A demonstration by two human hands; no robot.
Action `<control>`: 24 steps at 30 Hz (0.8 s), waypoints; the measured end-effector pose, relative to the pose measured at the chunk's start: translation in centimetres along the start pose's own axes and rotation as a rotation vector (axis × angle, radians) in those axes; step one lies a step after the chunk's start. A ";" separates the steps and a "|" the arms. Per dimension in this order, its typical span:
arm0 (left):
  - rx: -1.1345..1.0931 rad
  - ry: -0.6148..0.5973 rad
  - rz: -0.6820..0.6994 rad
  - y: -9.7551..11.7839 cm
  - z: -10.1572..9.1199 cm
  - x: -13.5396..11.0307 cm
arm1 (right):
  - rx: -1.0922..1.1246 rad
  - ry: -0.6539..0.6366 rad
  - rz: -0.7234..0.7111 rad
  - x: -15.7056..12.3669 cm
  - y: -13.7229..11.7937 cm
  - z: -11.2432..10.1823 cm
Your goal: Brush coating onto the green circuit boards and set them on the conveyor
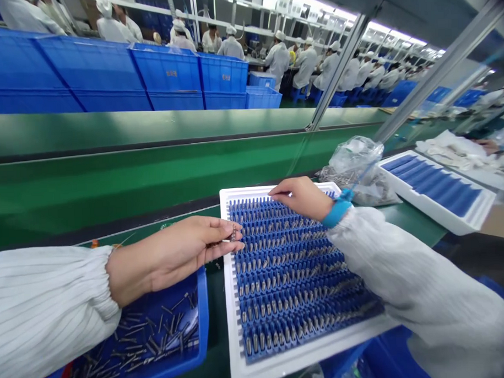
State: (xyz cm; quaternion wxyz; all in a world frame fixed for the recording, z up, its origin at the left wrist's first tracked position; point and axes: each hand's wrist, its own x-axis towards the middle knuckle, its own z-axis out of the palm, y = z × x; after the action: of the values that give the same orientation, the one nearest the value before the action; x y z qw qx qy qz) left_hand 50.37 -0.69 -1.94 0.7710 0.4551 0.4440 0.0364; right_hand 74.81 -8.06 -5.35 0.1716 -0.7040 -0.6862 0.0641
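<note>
My left hand (196,243) pinches a small metal coil spring (233,232) between thumb and fingers, at the left rim of a white foam tray (231,300). In the tray, a blue slotted insert (290,350) carries rows of small metal parts standing in the slots. My right hand (299,195) reaches over the tray's far rows, thumb and forefinger pressed together near the back rim. Whatever those fingertips hold, if anything, is too small to make out. A blue band (337,208) circles the right wrist. Below my left forearm, a blue bin (202,323) holds many loose metal pins (158,341).
Behind the tray at right lie clear plastic bags (356,158) of small parts. Farther right is another white foam tray (437,188) with blue ridges. A green conveyor ledge (131,182) and metal post (339,70) stand beyond. Blue crates (169,70) and co-workers (278,58) fill the background.
</note>
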 end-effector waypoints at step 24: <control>-0.033 -0.086 0.047 -0.2 -0.5 0.9 | -0.065 -0.296 0.117 2.4 -0.2 2.5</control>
State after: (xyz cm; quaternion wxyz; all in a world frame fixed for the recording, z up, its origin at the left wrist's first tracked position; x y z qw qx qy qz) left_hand 50.49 -0.08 -2.81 0.7958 0.4536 0.3989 0.0423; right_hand 73.95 -5.28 -7.29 0.0417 -0.7307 -0.6636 0.1547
